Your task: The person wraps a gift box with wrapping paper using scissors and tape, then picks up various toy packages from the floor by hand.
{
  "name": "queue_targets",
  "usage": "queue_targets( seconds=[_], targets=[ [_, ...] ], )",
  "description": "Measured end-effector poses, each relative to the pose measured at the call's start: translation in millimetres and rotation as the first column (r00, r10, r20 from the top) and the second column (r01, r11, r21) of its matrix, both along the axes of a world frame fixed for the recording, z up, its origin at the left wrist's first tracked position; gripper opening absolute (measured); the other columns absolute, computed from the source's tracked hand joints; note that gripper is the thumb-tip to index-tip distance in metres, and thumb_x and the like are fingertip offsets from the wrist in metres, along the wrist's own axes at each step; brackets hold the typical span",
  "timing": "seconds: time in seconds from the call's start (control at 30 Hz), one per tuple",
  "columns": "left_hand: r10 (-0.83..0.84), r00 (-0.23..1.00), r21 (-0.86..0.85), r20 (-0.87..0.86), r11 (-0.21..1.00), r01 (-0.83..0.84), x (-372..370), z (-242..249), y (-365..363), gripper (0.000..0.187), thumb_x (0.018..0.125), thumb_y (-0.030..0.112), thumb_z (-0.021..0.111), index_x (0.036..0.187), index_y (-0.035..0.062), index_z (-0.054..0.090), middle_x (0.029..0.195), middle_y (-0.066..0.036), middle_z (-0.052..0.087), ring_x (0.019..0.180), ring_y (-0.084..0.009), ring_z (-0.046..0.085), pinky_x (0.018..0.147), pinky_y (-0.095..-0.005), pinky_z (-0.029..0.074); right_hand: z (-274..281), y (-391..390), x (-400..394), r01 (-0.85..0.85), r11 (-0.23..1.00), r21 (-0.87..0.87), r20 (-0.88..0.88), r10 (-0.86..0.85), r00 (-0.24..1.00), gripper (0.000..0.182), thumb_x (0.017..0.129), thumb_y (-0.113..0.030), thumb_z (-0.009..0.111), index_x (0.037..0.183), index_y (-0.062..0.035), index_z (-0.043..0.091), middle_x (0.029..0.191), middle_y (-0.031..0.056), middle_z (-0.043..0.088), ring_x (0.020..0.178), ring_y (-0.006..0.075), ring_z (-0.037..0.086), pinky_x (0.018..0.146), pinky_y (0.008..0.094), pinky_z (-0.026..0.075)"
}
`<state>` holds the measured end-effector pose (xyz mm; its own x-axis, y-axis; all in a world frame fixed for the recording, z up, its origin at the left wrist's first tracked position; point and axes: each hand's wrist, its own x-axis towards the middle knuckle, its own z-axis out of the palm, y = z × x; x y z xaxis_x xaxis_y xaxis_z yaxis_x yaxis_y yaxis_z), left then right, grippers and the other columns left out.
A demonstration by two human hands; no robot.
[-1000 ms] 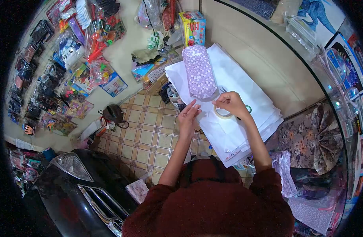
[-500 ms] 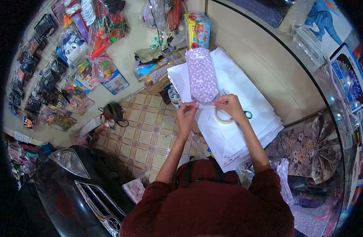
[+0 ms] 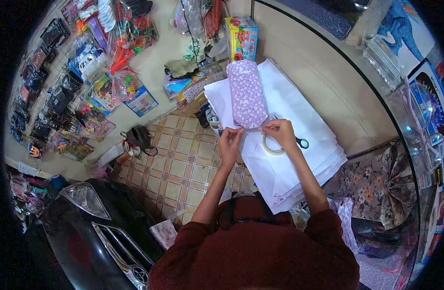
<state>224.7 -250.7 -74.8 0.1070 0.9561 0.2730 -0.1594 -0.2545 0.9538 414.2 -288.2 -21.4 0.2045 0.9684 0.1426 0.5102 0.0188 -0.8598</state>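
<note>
A parcel in lilac floral paper (image 3: pixel 247 94) lies lengthwise on a stack of white paper sheets (image 3: pixel 299 113). Just below its near end, a short strip of clear tape (image 3: pixel 251 130) is stretched between my two hands. My left hand (image 3: pixel 229 144) pinches one end, thumb against fingertips, at the parcel's lower left corner. The other end is pinched by my right hand (image 3: pixel 280 133), near the lower right corner. Beside and partly under my right hand is a roll of tape (image 3: pixel 272 149). Scissors with green-and-black handles (image 3: pixel 303 143) lie partly hidden behind my right wrist.
At the parcel's far end stands a colourful yellow box (image 3: pixel 242 38). A black toy car (image 3: pixel 96 232) fills the lower left, beside the tiled floor (image 3: pixel 169 154). Packaged goods (image 3: pixel 94 58) hang on the left wall. A glass case edge (image 3: pixel 376 87) curves along the right.
Both hands have shifted slightly down with the tape strip, still close to the parcel's near end. More of the scissors' handles now shows beside my right wrist.
</note>
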Motion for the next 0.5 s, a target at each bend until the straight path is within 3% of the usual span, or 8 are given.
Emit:
queue_targets(
  seconds=[0.4, 0.5],
  targets=[
    [0.002, 1.000, -0.072, 0.008, 0.997, -0.001, 1, -2, 1, 0.010, 0.084, 0.006, 0.067, 0.084, 0.0007, 0.059, 0.084, -0.007, 0.066, 0.078, -0.0102, 0.061, 0.072, -0.0243, 0.047, -9, 5, 0, 0.034, 0.999, 0.016, 0.080, -0.035, 0.996, 0.017, 0.074, -0.014, 0.077, 0.076, 0.0016, 0.071, 0.066, 0.0059, 0.068, 0.059, 0.0074, 0.061, 0.055, 0.0211, 0.047],
    [0.015, 0.999, -0.044, -0.039, 0.999, -0.016, 2, -3, 3, 0.010, 0.085, 0.005, 0.066, 0.087, 0.0007, 0.058, 0.085, -0.007, 0.065, 0.080, -0.0108, 0.061, 0.073, -0.0247, 0.048, -14, 7, 1, 0.058, 0.998, 0.020, 0.039, -0.059, 0.998, 0.027, 0.070, -0.031, 0.079, 0.075, -0.0052, 0.073, 0.066, 0.0074, 0.068, 0.060, 0.0161, 0.067, 0.057, 0.0263, 0.051]
  ],
)
